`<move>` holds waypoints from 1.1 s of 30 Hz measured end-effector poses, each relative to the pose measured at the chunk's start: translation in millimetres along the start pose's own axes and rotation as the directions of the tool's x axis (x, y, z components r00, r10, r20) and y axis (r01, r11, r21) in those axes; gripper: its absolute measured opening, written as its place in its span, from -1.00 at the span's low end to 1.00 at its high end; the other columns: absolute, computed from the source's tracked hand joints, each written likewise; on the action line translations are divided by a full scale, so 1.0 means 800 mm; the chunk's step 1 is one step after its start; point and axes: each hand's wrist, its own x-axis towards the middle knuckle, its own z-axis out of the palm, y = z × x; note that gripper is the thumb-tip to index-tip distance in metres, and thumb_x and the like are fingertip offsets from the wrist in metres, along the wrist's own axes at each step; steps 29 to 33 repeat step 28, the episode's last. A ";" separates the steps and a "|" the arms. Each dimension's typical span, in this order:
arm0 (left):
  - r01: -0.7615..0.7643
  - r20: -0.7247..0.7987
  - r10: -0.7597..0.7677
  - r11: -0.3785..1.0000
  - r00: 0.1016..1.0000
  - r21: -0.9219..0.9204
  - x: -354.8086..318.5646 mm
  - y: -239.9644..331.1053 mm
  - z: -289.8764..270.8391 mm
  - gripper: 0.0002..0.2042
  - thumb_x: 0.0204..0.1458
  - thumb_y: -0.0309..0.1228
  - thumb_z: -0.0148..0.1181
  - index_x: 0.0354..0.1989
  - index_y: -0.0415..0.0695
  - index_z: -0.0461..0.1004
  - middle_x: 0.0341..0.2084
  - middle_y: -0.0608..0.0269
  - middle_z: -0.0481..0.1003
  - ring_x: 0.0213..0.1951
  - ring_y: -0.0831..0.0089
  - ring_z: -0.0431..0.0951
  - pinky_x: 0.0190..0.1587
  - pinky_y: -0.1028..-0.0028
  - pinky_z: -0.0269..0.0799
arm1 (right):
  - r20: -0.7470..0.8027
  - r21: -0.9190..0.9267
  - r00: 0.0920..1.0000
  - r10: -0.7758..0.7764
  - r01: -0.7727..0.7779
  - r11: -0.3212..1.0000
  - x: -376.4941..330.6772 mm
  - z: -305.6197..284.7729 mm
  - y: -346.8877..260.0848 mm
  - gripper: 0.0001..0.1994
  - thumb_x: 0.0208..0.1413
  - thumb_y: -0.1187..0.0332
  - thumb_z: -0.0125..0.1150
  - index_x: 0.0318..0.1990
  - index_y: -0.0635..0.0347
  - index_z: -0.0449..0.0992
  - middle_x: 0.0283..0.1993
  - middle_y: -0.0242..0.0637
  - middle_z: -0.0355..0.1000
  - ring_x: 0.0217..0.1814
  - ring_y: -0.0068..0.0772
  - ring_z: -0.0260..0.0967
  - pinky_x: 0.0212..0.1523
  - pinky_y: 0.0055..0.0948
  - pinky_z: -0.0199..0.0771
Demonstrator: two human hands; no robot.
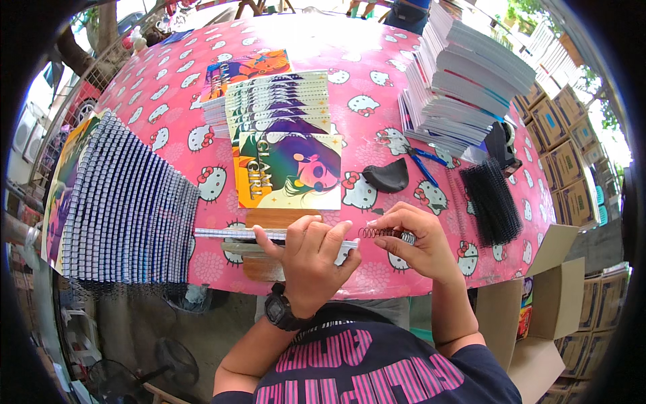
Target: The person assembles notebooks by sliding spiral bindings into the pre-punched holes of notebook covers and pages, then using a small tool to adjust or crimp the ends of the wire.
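Left hand is clamped over a notebook lying flat at the near edge of the tabletop, fingers curled over its punched edge, watch on the wrist. Right hand is pinched shut on a wire spiral, thumb & fingertips at its right end; the spiral's left end meets the notebook's corner, just beside the left hand.

Head view, surface: round tabletop w/ pink cartoon-cat cloth. Under the notebook sits a wooden board. Just behind it, a fanned stack of covers w/ a purple-haired figure, running away toward the centre; a second pile of orange covers behind that. Left side: long fanned row of bound notebooks, overhanging the tabletop rim. Right side: tall leaning stack of paper blocks, blue pliers at its foot, a black pouch near them, a bundle of black spirals close to the right rim.

Room: outdoors, daylight; cardboard boxes stacked far right, an open carton by the person's right elbow.

Edges & free room: hands work right at the near rim. Bare cloth shows between right hand and black spirals, & in front of the pouch. Left of the board, the notebook row crowds close.
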 end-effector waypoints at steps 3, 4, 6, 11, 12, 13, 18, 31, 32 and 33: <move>0.003 0.006 -0.003 1.000 1.000 -0.017 0.000 -0.001 -0.001 -0.73 -0.19 -0.14 0.30 -0.29 0.11 0.55 -0.45 0.48 0.38 -0.14 0.50 0.43 0.25 -0.24 -0.65 | 0.037 -0.030 0.999 -0.031 0.032 0.999 0.005 0.002 -0.002 -0.80 -0.05 0.52 0.29 -0.20 0.21 0.56 -0.38 -0.27 0.41 -0.35 -0.45 0.39 -0.33 -0.48 0.38; 0.006 0.015 -0.006 1.000 1.000 -0.022 0.001 -0.001 -0.002 -0.73 -0.19 -0.15 0.30 -0.28 0.11 0.55 -0.44 0.48 0.38 -0.14 0.50 0.43 0.25 -0.24 -0.65 | 0.055 -0.048 0.997 -0.050 0.053 0.997 0.006 0.003 -0.003 -0.80 -0.06 0.54 0.29 -0.21 0.22 0.56 -0.38 -0.27 0.41 -0.35 -0.44 0.39 -0.32 -0.47 0.38; 0.010 0.043 -0.008 0.999 0.999 -0.032 0.000 -0.001 -0.005 -0.72 -0.19 -0.17 0.31 -0.26 0.10 0.56 -0.44 0.48 0.38 -0.14 0.50 0.43 0.25 -0.24 -0.63 | 0.077 -0.035 0.993 -0.087 0.090 0.995 0.008 0.000 -0.003 -0.80 -0.08 0.55 0.28 -0.23 0.22 0.56 -0.38 -0.27 0.41 -0.34 -0.41 0.40 -0.32 -0.46 0.39; 0.016 0.098 -0.009 0.998 0.995 -0.069 0.002 -0.001 -0.015 -0.68 -0.20 -0.20 0.33 -0.21 0.08 0.56 -0.43 0.47 0.39 -0.15 0.49 0.41 0.25 -0.24 -0.60 | 0.097 -0.051 0.985 -0.140 0.146 0.988 0.009 0.000 -0.004 -0.80 -0.12 0.59 0.26 -0.26 0.22 0.55 -0.37 -0.26 0.41 -0.31 -0.32 0.40 -0.29 -0.42 0.40; 0.016 0.099 -0.009 0.997 0.995 -0.071 0.003 -0.001 -0.015 -0.68 -0.20 -0.21 0.33 -0.20 0.08 0.56 -0.43 0.47 0.39 -0.15 0.49 0.41 0.25 -0.24 -0.60 | 0.110 -0.050 0.986 -0.127 0.133 0.990 0.009 0.000 -0.005 -0.80 -0.12 0.59 0.25 -0.26 0.22 0.54 -0.36 -0.25 0.41 -0.31 -0.30 0.40 -0.28 -0.41 0.40; 0.016 0.100 -0.008 0.997 0.995 -0.073 0.003 -0.002 -0.016 -0.68 -0.20 -0.21 0.33 -0.19 0.07 0.56 -0.43 0.47 0.39 -0.15 0.49 0.41 0.25 -0.24 -0.59 | 0.123 -0.050 0.986 -0.114 0.121 0.991 0.009 0.000 -0.005 -0.80 -0.12 0.59 0.25 -0.26 0.22 0.54 -0.36 -0.25 0.41 -0.30 -0.28 0.40 -0.27 -0.40 0.41; 0.009 0.129 0.000 0.998 0.992 -0.064 0.006 -0.005 -0.023 -0.67 -0.19 -0.19 0.35 -0.20 0.05 0.56 -0.42 0.47 0.42 -0.18 0.48 0.42 0.26 -0.16 -0.53 | 0.176 -0.151 0.960 -0.219 0.246 0.957 0.010 0.002 -0.002 -0.75 -0.08 0.51 0.26 -0.16 0.20 0.52 -0.37 -0.22 0.39 -0.30 -0.17 0.37 -0.28 -0.34 0.41; -0.098 0.322 0.173 0.967 0.931 -0.235 0.011 -0.023 -0.042 -0.60 -0.08 -0.21 0.29 0.01 0.16 0.48 -0.38 0.49 0.42 -0.18 0.54 0.41 0.28 -0.17 -0.54 | 0.339 -0.029 0.916 0.216 -0.219 0.975 0.010 -0.009 -0.008 -0.55 0.09 0.39 0.20 0.17 0.11 0.33 0.01 -0.07 0.43 -0.09 -0.32 0.48 -0.17 -0.38 0.47; -0.098 0.322 0.173 0.967 0.931 -0.235 0.011 -0.023 -0.042 -0.60 -0.08 -0.21 0.29 0.01 0.16 0.48 -0.38 0.49 0.42 -0.18 0.54 0.41 0.28 -0.17 -0.54 | 0.339 -0.029 0.916 0.216 -0.219 0.975 0.010 -0.009 -0.008 -0.55 0.09 0.39 0.20 0.17 0.11 0.33 0.01 -0.07 0.43 -0.09 -0.32 0.48 -0.17 -0.38 0.47; -0.098 0.322 0.173 0.967 0.931 -0.235 0.011 -0.023 -0.042 -0.60 -0.08 -0.21 0.29 0.01 0.16 0.48 -0.38 0.49 0.42 -0.18 0.54 0.41 0.28 -0.17 -0.54 | 0.339 -0.029 0.916 0.216 -0.219 0.975 0.010 -0.009 -0.008 -0.55 0.09 0.39 0.20 0.17 0.11 0.33 0.01 -0.07 0.43 -0.09 -0.32 0.48 -0.17 -0.38 0.47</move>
